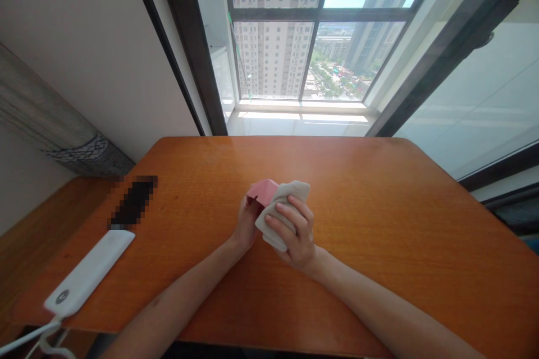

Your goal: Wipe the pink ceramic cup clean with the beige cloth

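My left hand (245,225) grips a small pink object (261,190) just above the middle of the wooden table (379,224). My right hand (295,230) is wrapped round a pale grey cloth (290,190) and presses it against the pink object. Both hands are closed and touch each other. What the pink object is stays unclear, since the hands and cloth cover most of it.
A white power strip (88,272) with a cable (25,339) lies at the table's left front edge, a pixelated dark patch (133,202) beyond it. A large window (311,39) rises behind the table. A curtain (54,123) hangs at the left.
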`<state>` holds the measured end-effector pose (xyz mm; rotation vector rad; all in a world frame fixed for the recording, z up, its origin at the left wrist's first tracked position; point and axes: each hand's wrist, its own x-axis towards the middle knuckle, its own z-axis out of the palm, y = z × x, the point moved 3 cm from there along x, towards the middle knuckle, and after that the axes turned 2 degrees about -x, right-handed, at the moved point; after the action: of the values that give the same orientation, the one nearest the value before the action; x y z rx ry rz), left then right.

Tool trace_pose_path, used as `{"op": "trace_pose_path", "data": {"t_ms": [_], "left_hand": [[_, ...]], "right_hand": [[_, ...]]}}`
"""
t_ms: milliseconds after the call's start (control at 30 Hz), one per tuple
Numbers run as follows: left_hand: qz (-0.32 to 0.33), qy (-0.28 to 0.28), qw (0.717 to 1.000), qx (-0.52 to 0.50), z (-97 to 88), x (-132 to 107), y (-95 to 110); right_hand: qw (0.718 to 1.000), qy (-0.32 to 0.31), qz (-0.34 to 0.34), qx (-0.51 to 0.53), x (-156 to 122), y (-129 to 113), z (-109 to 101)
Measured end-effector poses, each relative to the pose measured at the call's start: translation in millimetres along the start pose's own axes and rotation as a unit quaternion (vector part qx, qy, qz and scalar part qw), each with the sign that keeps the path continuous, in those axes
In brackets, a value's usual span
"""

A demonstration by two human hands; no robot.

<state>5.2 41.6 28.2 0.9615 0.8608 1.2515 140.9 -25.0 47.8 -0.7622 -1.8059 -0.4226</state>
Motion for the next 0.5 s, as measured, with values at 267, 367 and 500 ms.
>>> {"op": "trace_pose_path", "data": {"t_ms": [267,367,500], "left_hand": [[0.199,-0.03,0.952,0.23,-2.9,-11,16],[0.266,-0.059,0.9,0.339,-5.8,-17,23],[0.3,-0.072,0.878,0.367,-9.0,-21,27]], "right_hand": [[1.0,-0.007,0.002,0.021,4,13,-10],[0.999,-0.021,-0.011,0.036,3,10,-9],[0.997,-0.039,-0.028,0.062,0,6,-6]]}}
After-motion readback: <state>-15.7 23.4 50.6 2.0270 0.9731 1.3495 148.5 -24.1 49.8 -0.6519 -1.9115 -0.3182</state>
